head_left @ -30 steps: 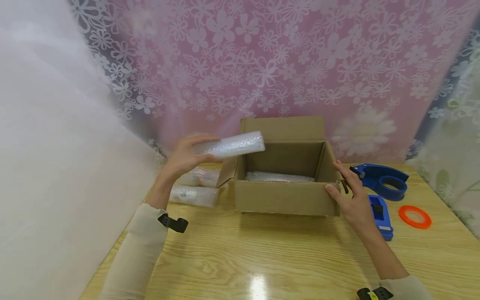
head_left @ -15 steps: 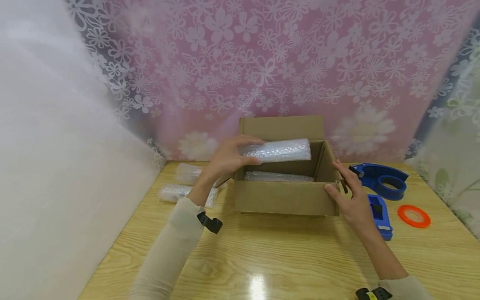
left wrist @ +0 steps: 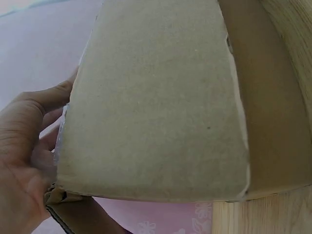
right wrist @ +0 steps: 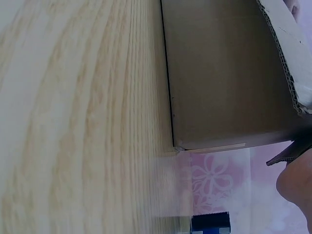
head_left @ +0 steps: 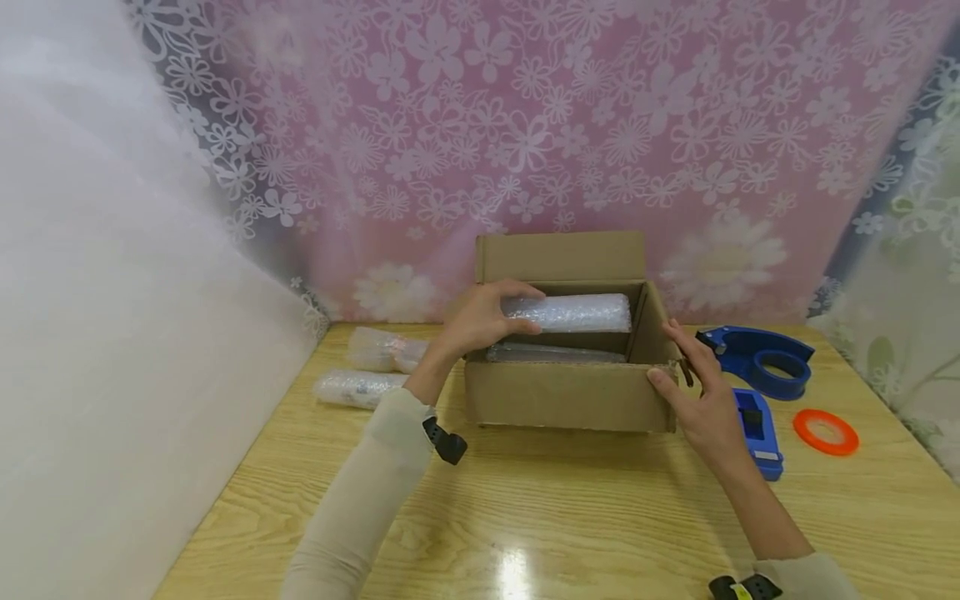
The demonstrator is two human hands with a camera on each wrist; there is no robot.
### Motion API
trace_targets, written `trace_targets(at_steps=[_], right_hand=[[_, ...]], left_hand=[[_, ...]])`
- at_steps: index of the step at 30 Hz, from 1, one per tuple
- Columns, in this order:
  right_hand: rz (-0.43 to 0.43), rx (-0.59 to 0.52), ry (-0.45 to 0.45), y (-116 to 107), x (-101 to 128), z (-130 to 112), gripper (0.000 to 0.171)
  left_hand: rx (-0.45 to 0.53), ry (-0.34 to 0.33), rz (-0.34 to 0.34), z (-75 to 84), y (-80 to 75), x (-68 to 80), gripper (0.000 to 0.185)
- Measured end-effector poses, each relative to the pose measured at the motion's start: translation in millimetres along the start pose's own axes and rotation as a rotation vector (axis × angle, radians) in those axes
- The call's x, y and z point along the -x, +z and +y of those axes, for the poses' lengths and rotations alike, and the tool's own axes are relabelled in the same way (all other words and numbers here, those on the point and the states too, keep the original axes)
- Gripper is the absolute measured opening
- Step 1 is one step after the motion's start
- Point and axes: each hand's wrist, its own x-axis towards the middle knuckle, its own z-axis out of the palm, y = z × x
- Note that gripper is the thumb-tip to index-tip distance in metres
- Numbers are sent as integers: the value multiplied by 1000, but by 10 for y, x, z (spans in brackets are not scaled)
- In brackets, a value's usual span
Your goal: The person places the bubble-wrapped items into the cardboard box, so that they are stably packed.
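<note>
Right now my left hand [head_left: 480, 321] has its grip curled round one end of a bubble-wrapped roll [head_left: 570, 312], holding it level just inside the open top of the cardboard box [head_left: 566, 396] at frame centre, so it lines up with the wrapped roll [head_left: 555, 354] already lying on the bottom. My right hand [head_left: 693, 400] rests with straight fingers against the box's right corner, grip open, bracing it on the table [head_left: 525, 517]. Two more wrapped rolls [head_left: 367, 371] lie left of the box. Half a second ago the held roll sat higher, above the rim; it has dropped and shifted slightly right.
</note>
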Motion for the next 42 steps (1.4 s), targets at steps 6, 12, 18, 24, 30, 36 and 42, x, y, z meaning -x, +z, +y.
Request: trace_targets(at_steps=[6,12,18,24,30,36,42], right_hand=[[6,-2,5,18,-11,-6,66],[11,1,8,35,-13,7,66],[19,1,0,19,-12,18,66],[18,-19,-10,20,-41,16,67],[13,-18,-15,25,-55,26,67],[12,-20,-24,30,-58,32,67],[14,-32,-20,37,-48,17,68]], left_hand=[[8,-31,-28,-59,38,-3,48],[-50,-38,-42,-74,49,-12,47],[-87,-10,-59,-64,88,-48,46],[-117,5,-54,-78,92,-54,47],[-82,50,-4,-102,89,-42,42],[-26,78,31,-117,84,-21,38],[1,85,45,-117,67,2,36]])
